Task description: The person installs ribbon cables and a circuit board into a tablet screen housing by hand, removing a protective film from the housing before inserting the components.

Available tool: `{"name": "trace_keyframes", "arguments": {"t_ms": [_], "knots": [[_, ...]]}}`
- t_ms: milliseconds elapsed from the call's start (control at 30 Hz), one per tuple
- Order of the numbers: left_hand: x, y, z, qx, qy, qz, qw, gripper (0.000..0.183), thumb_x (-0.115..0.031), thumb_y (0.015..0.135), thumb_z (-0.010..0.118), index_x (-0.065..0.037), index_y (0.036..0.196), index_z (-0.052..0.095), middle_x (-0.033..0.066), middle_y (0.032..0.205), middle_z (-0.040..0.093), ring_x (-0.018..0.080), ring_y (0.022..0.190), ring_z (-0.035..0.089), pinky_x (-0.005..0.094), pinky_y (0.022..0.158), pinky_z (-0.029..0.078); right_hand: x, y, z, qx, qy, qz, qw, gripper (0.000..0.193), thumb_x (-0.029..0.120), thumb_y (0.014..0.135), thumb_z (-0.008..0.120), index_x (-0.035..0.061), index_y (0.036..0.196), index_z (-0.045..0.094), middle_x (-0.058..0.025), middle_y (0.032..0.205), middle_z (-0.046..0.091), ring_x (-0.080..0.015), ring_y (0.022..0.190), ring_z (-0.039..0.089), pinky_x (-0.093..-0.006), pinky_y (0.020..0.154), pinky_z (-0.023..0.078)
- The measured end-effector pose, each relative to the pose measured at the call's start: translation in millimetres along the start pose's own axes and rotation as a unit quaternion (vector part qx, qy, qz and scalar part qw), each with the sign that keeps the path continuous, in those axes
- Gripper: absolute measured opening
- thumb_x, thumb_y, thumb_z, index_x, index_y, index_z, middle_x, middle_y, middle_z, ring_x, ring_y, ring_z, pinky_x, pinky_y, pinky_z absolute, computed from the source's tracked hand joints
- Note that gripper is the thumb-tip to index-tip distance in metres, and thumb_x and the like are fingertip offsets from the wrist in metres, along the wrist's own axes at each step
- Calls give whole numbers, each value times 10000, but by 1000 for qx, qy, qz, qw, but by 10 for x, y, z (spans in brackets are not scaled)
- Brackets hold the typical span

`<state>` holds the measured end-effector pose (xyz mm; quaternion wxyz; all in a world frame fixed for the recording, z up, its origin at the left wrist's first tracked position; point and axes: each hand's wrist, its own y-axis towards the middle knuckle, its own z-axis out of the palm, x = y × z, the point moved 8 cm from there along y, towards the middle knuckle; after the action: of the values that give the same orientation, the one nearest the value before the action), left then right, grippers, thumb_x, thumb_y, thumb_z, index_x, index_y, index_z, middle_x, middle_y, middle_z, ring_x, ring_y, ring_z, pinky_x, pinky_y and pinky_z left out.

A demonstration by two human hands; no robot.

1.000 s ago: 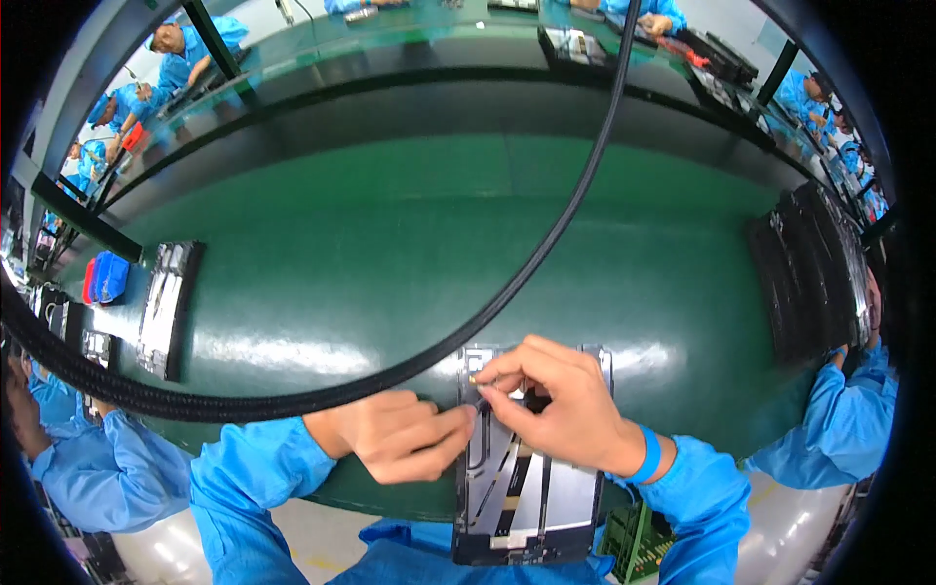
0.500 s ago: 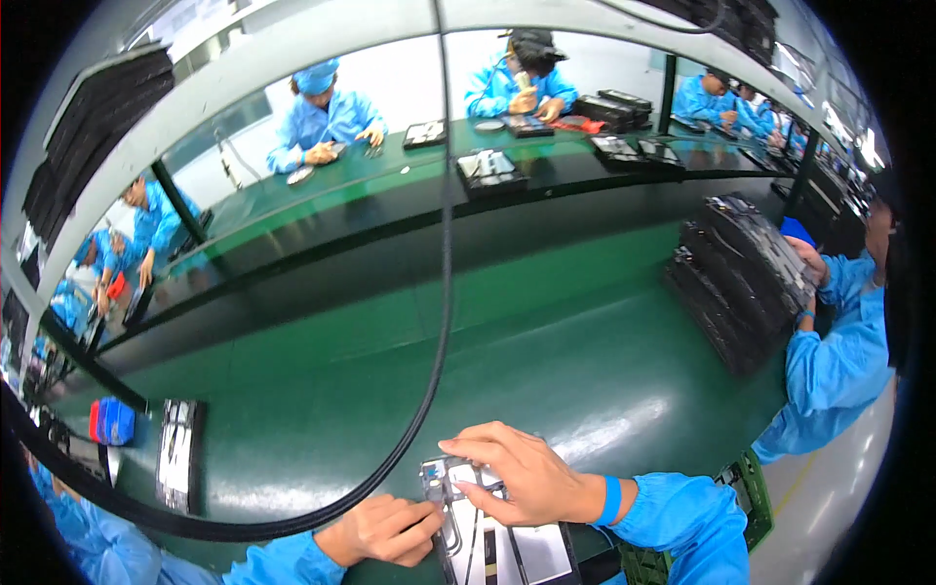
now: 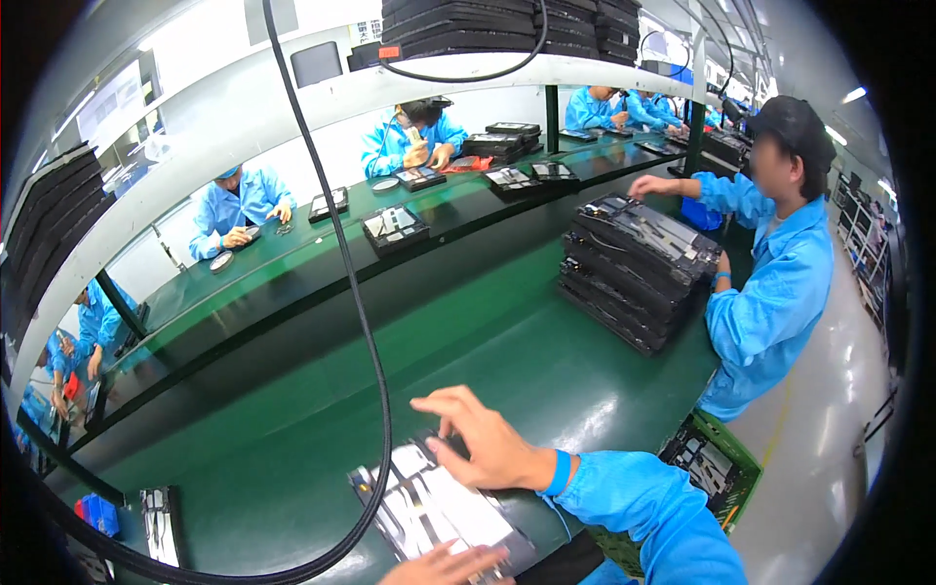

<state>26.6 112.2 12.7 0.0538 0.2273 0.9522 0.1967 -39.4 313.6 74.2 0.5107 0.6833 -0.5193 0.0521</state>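
An opened tablet-like device lies at a slant on the green bench, its inside showing white panels, dark strips and small parts along the far end. My right hand is over its far end, thumb and fingers apart, and nothing shows in its grip. Whether the fingertips touch the device I cannot tell. My left hand is at the near edge with fingers stretched out across the panel, cut off by the picture's lower rim. A blue band circles my right wrist.
A black cable loops down in front of the bench. Stacked black trays stand at right beside a co-worker in blue. A green crate with flat parts sits lower right. Another flat device lies left, near a blue bin.
The view has swung right. My left hand has gone from the device's left side to its near edge, fingers now stretched. My right hand has opened wider. The co-worker's hand reaches over the stack.
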Motion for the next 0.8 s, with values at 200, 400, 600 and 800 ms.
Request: {"name": "trace_keyframes", "arguments": {"t_ms": [200, 400, 600, 800], "knots": [[1355, -143, -368, -47, -18, -182, 982, 463, -169, 765, 741, -215, 1213, 849, 186, 1428, 699, 392, 1278, 664, 598, 1095, 496, 47, 25, -941, -136, -153, -18, 979, 624, -12, 903, 747, 65, 1502, 591, -199, 1351, 621, -271, 989, 684, -393, 853, 598], [2467, -946, -608, -161, 176, -360, 902, 419, -22, 736, 667, -94, 1128, 795, 179, 1383, 697, 442, 1395, 567, 660, 1282, 355, 175, 191, -2174, -127, -520, 81, 840, 976, 167, 830, 849, 84, 1684, 384, -220, 1437, 537, -406, 1259, 547, -537, 1089, 453], [2703, -1355, -582, -211, 196, -446, 847, 475, 22, 757, 639, -28, 1223, 717, 210, 1462, 636, 470, 1467, 495, 629, 1289, 346, -737, -159, -3540, 69, -564, 386, 726, 1494, 823, 627, 919, 196, 1795, 231, -324, 1772, 257, -557, 1636, 235, -665, 1320, 229], [2663, -1383, -580, -219, 176, -428, 859, 417, 42, 759, 651, -22, 1166, 712, 214, 1457, 636, 464, 1468, 488, 598, 1254, 385, -1039, -383, -4083, 33, -404, 482, 777, 1580, 833, 600, 927, 113, 1808, 206, -374, 1774, 273, -560, 1657, 241, -603, 1357, 221]]}}
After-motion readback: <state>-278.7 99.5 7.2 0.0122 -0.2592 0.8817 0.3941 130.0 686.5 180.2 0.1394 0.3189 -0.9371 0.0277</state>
